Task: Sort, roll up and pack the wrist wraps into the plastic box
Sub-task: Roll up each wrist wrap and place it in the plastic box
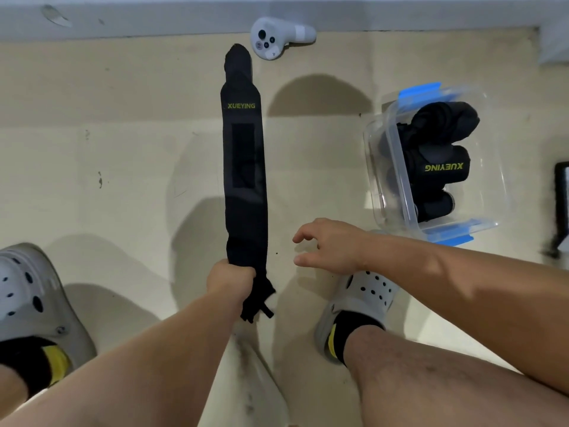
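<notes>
1. Head view: black wrist wrap (244, 167) is stretched out straight, running away from the person, yellow-green "XUEYING" lettering near its far end, darker rectangular patch mid-length. Cannot tell if it lies flat on the floor (123, 149) or is lifted off it.
2. Left hand (231, 277): grip closed in a fist round the wrap's near end; short bunched tail with a thin loop sticks out below the fist.
3. Right hand (329, 245): grip open, fingers loosely curled, holding nothing, apart from the wrap, between it and the plastic box (385, 167).
4. Plastic box sits on the floor to the right, well apart from the stretched wrap; clear walls, blue clips at both ends, no lid on.
5. Rolled wraps (437, 167) are inside the box, black, packed side by side; one shows "XUEYING".
6. White controller (278, 37) lies just beside the wrap's far tip, by the wall.
7. Grey clogs: right clog (366, 294) under the right forearm, left clog (27, 288) at the left edge.
8. Dark object (562, 195) at the right edge, cut off, cannot tell what.
</notes>
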